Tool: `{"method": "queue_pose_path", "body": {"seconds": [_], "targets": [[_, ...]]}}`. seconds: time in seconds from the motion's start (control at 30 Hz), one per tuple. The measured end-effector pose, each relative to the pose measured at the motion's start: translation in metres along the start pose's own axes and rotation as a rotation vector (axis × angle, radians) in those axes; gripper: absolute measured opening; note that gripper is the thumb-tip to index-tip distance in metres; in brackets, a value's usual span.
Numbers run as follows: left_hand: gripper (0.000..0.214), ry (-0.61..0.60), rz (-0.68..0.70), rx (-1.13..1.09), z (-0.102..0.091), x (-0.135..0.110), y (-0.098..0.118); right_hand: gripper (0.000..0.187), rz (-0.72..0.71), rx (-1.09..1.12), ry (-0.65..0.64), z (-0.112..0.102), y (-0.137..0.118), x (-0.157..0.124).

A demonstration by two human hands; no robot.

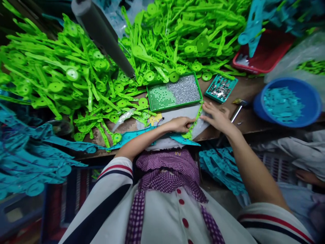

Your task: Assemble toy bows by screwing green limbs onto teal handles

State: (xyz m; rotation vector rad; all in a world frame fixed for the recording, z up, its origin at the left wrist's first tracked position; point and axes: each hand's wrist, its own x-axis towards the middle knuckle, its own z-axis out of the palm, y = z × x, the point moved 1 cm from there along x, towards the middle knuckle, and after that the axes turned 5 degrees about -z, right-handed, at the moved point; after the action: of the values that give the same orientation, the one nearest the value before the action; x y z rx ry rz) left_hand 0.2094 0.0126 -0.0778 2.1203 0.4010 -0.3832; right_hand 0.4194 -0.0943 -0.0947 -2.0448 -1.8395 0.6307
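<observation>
One shallow green rectangular plastic tray, its floor covered with tiny silvery pieces too many to count, sits on the wooden table and serves as the marker here. Just below its lower right corner, one slim bright green plastic strip runs slantwise toward the person, lying over a pale grey sheet below the tray. Two hands meet on this strip. The left hand, below the tray's middle, has its fingers curled in against the strip's lower part, closed on it. The right hand, below and to the right of the tray, lies with fingers stretched out, fingertips at the strip's upper end; whether it pinches the strip cannot be told. Right of the tray stands one small teal tray of metal bits, and farther right one round blue plastic bowl holding teal pieces. One red tray lies above and to the right. One metal-shafted tool lies between the right hand and the bowl. One small yellow piece lies just below the tray's left corner. Above and left of the tray a heap of bright green plastic parts, beyond counting, is crossed by one dark grey cylinder. Far left and lower lies a pile of teal plastic parts.
</observation>
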Motion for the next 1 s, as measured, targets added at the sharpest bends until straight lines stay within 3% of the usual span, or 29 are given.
{"method": "queue_pose_path", "body": {"seconds": [0.2, 0.43, 0.57, 0.67, 0.73, 0.83, 0.9, 1.0], "targets": [[0.073, 0.007, 0.046, -0.13, 0.005, 0.005, -0.008, 0.066, 0.07, 0.187, 0.054, 0.009, -0.002, -0.01], [0.075, 0.041, 0.036, -0.282, 0.01, 0.008, -0.014, 0.069, 0.086, 0.184, 0.051, 0.014, -0.002, -0.011], [0.075, -0.021, 0.032, -0.403, 0.009, 0.013, -0.021, 0.069, 0.103, 0.209, 0.096, 0.017, 0.003, -0.011], [0.074, -0.072, 0.016, -0.432, 0.005, 0.016, -0.019, 0.072, 0.143, 0.37, 0.184, 0.018, 0.013, -0.007], [0.072, -0.045, -0.015, -0.371, 0.003, 0.011, -0.011, 0.074, 0.158, 0.534, 0.255, 0.019, 0.02, -0.006], [0.066, 0.158, 0.011, -0.179, 0.004, -0.018, 0.01, 0.077, 0.173, 0.648, 0.331, 0.019, 0.019, -0.009], [0.057, 0.359, 0.136, -0.068, 0.012, -0.054, 0.021, 0.073, 0.183, 0.586, 0.408, 0.015, 0.006, -0.018], [0.04, 0.56, 0.223, -0.014, 0.034, -0.12, 0.012, 0.05, 0.17, 0.444, 0.525, 0.006, -0.031, -0.036]]}}
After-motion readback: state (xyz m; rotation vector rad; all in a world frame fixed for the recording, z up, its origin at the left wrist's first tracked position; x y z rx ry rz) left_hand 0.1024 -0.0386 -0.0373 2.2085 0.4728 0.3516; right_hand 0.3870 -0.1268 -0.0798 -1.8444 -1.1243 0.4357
